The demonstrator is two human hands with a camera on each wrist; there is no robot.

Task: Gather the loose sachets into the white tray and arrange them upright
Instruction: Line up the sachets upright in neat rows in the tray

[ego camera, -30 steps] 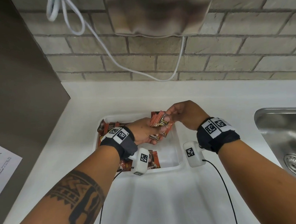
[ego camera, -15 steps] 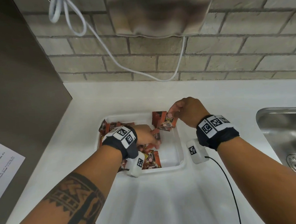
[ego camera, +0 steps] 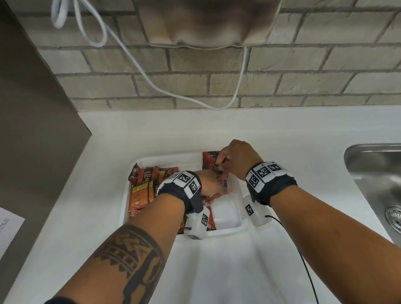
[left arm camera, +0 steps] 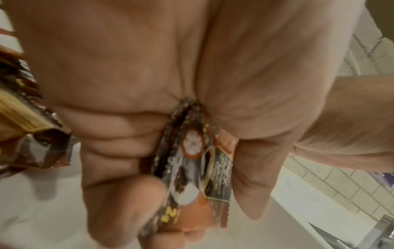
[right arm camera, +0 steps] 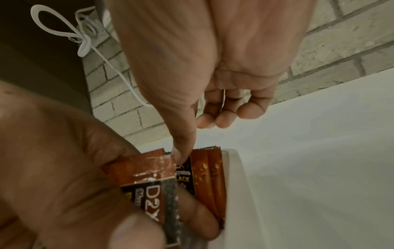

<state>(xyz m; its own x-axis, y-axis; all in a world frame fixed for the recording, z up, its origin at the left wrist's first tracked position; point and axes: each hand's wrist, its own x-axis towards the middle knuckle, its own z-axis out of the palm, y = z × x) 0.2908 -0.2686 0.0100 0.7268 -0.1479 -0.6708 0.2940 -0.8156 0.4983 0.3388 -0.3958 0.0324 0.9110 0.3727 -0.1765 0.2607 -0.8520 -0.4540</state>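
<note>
Most sachets [ego camera: 147, 188] already lie flat in the white tray [ego camera: 241, 191], while the left hand [ego camera: 212, 184] grips a few and the right hand [ego camera: 239, 158] pinches upright ones at the far right corner, so standing them remains.

Glossy foil sachets [ego camera: 142, 191] lie in a smooth plastic tray [ego camera: 227, 211] beside a brushed-metal sink [ego camera: 391, 181].

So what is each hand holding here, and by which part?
The left hand grips a small bunch of sachets by their crimped ends. The right hand pinches the top edge of the sachets standing against the white tray wall.
</note>
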